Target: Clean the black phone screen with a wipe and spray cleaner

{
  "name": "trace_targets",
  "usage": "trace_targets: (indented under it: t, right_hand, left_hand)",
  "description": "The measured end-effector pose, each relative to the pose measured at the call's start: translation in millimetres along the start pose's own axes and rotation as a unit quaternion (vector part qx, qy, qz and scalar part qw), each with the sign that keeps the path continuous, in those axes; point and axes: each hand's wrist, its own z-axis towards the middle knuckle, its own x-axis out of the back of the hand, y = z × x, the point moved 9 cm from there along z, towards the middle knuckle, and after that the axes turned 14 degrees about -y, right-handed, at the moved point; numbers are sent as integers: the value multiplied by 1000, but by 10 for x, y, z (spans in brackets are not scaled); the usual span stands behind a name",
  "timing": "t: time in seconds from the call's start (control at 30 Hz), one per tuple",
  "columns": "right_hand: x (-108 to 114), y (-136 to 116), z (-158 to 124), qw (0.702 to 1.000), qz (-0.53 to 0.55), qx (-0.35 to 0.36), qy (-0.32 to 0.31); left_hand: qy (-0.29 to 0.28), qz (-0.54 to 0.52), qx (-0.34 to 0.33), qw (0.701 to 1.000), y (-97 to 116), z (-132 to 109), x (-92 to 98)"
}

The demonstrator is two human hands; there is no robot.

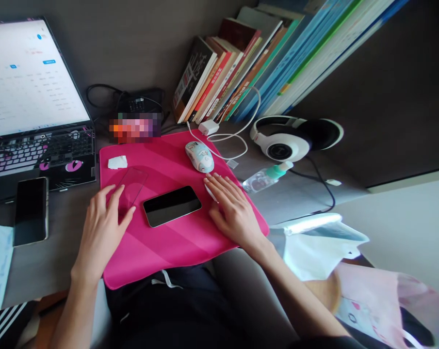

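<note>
A black-screened phone (172, 206) lies on the pink mat (161, 247) between my hands. Just left of it, a clear thin rectangular sheet (135, 183) rests on the mat, with the fingertips of my left hand (105, 223) at its lower left edge; the fingers are apart. My right hand (234, 208) is flat on the mat right of the phone, its fingers stretched over a small white item (211, 192) that is mostly covered. A patterned mouse (199, 157) sits just beyond those fingertips. A folded white piece (117, 162) lies at the mat's upper left.
At the left are an open laptop (40, 140) and a second phone (31, 211). Books (219, 72), a white charger with cable (208, 127), and headphones (284, 143) stand behind. A clear spray bottle (259, 180) lies at the mat's right edge, bags (316, 245) beyond.
</note>
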Motion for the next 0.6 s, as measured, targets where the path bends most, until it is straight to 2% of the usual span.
trace_targets:
  t: [0.33,0.6]
  right_hand:
    - [9,-50,-6,1000,10,1,20]
    - [14,-64,-11,999,15,14,25]
  left_hand:
    - [-8,76,18,997,-17,-34,-46]
    - [7,146,7,989,118,-2,3]
